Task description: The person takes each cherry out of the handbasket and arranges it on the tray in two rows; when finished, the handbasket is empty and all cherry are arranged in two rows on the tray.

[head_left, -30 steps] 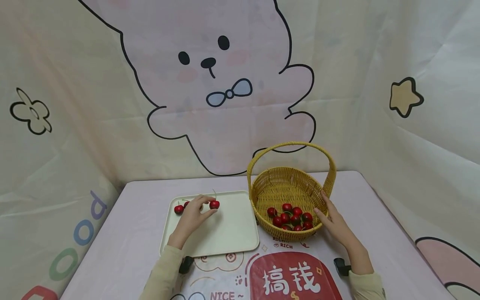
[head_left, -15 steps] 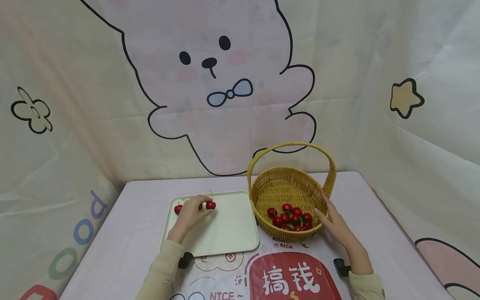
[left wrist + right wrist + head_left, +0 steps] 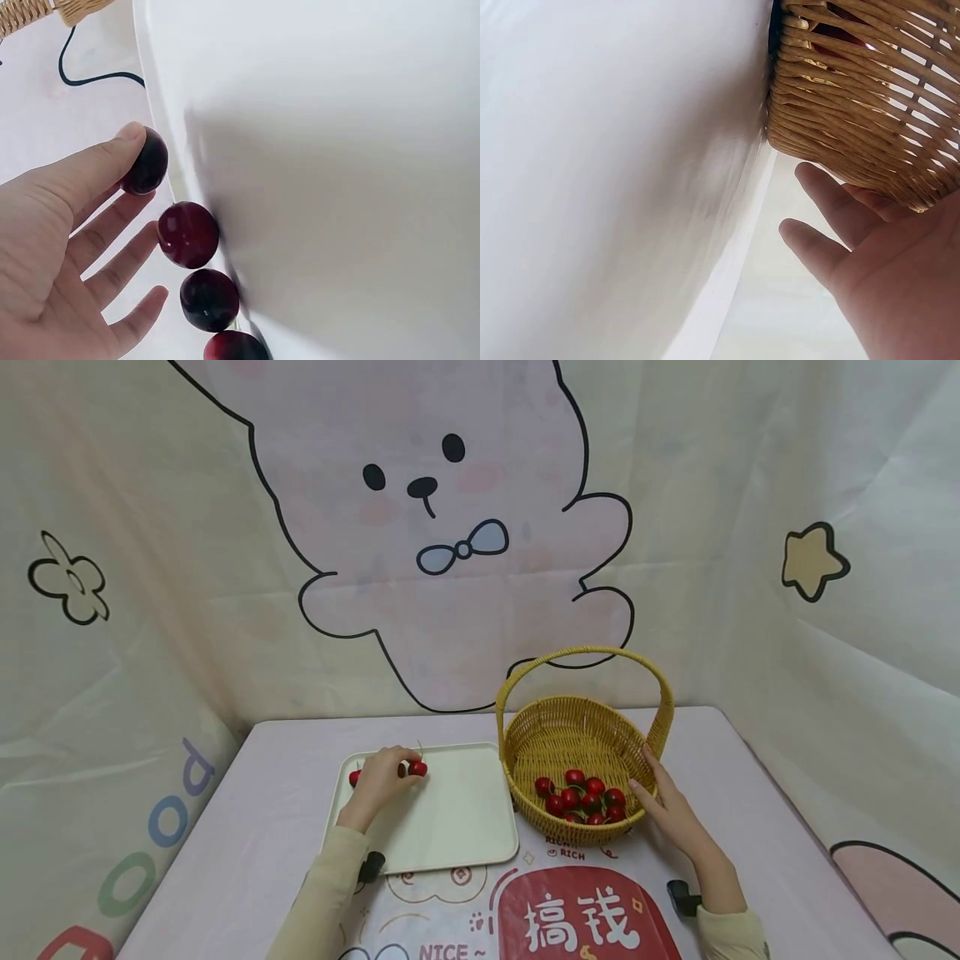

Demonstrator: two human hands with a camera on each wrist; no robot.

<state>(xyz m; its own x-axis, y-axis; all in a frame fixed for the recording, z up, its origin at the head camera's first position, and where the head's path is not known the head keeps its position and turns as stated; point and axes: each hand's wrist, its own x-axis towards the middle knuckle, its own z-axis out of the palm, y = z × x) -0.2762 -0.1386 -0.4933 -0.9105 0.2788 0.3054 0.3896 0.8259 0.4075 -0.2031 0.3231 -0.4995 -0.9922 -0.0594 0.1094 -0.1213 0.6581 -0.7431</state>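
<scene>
My left hand [image 3: 384, 781] is over the left part of the cream tray [image 3: 457, 827], pinching a red cherry [image 3: 154, 161] between thumb and fingertip. Three more cherries lie in a line beside the fingers; the nearest cherry [image 3: 189, 235] is right at a fingertip. In the head view the hand hides part of this row, with one cherry [image 3: 355, 777] showing at its left. My right hand [image 3: 675, 810] holds the yellow woven basket [image 3: 570, 727] at its right rim, thumb over the edge and fingers along the outside. Several cherries [image 3: 592, 802] lie inside the basket, toward the front.
The basket's tall arched handle [image 3: 585, 651] rises above it, close to the tray's right edge. Under both lies a pale tablecloth [image 3: 240, 860] with a red printed patch [image 3: 585, 914] in front. A printed curtain [image 3: 480, 610] stands behind the table.
My left hand has shifted slightly left over the tray, bringing the pinched cherry closer to the others. My right hand and the basket have stayed in place.
</scene>
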